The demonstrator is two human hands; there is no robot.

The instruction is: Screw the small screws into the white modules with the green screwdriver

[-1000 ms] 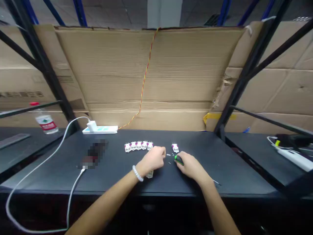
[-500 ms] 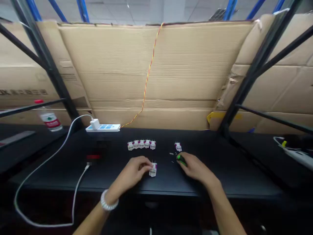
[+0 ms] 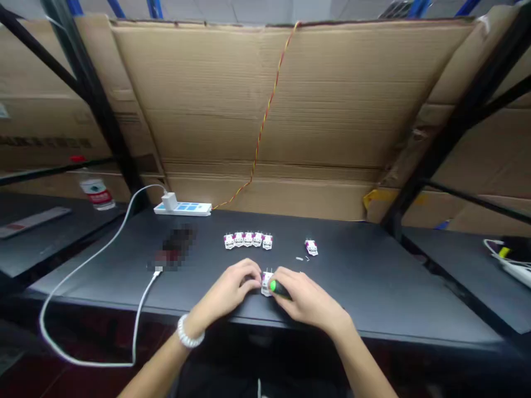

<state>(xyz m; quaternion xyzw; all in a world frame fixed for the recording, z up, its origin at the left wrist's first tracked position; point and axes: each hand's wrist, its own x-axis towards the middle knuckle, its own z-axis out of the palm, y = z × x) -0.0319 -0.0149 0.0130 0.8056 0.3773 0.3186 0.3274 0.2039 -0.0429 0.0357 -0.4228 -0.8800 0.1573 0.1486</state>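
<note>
My left hand [image 3: 240, 286] pinches the left side of a small white and purple block [image 3: 266, 283], which has two thin prongs pointing away from me. In my right hand [image 3: 309, 296] is a screwdriver [image 3: 280, 288] with a black and green handle, its tip hidden. That hand sits against the block's right side, fingers closed on the handle. Several similar blocks [image 3: 248, 239] stand in a curved row beyond my left hand. Another single block [image 3: 311, 247] lies further right, with small slivers [image 3: 299, 258] in front of it.
A white power strip [image 3: 182, 209] with a plugged-in charger [image 3: 169, 200] lies at the back left. Its white cable [image 3: 89, 260] loops over the table's front edge. A bottle [image 3: 97, 192] stands left of the black rack post. Cardboard [image 3: 265, 110] walls the back.
My right hand has moved left with the screwdriver, from near the slivers to the block in my left hand. The left hand still holds the block. The camera view has shifted slightly.
</note>
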